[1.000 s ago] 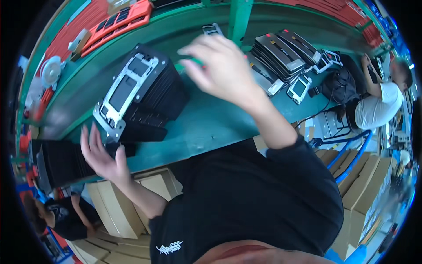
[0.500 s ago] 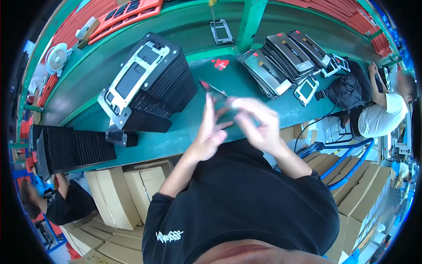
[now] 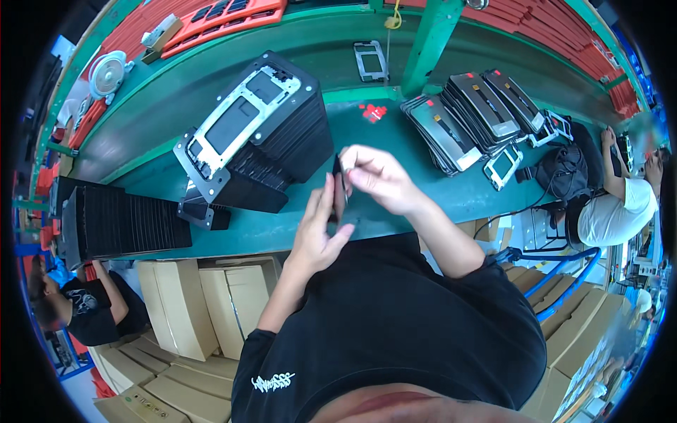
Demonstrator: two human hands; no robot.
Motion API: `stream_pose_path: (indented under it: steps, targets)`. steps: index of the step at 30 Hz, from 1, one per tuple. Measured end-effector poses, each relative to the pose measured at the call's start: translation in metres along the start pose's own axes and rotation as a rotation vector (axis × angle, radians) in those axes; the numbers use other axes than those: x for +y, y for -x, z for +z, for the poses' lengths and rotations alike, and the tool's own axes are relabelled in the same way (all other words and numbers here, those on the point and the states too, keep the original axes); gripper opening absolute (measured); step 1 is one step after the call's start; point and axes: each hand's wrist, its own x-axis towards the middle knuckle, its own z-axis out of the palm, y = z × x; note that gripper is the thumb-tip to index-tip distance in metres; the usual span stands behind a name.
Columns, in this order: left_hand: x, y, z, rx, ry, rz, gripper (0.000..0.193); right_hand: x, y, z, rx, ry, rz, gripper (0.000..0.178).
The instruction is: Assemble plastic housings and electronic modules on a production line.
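A thin dark flat panel (image 3: 340,196) is held nearly edge-on above the green table, between my two hands. My left hand (image 3: 315,236) supports it from the left, with fingers along one side and the thumb toward the other. At its upper right edge, the curled fingers of my right hand (image 3: 377,176) pinch it; what lies under those fingertips is hidden. To the left stands a tall stack of black trays (image 3: 300,130), topped by a silver phone-like frame (image 3: 227,125). Small red stickers (image 3: 374,112) lie beyond my hands.
Stacked dark panels (image 3: 479,106) with red stickers stand at the right, near loose silver frames (image 3: 503,168) and a black bag (image 3: 564,169). More black trays (image 3: 127,222) sit at far left. Cardboard boxes (image 3: 176,307) stand below the table. Co-workers sit on both sides.
My right hand has moved up and left onto the panel, its fingers now curled at the edge. The panel has turned more upright and edge-on. The view has shifted slightly.
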Motion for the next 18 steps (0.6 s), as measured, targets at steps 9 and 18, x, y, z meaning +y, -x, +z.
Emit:
stream_pose_path:
  steps: [9,18]
  targets:
    - [0.009,0.005,-0.010,0.141,0.976,-0.094,0.082,0.031,-0.054,-0.095,0.578,1.523,-0.153,0.014]
    - [0.054,0.001,-0.077,0.196,0.829,0.001,0.085,-0.079,-0.061,0.045,-0.426,0.305,0.122,0.036]
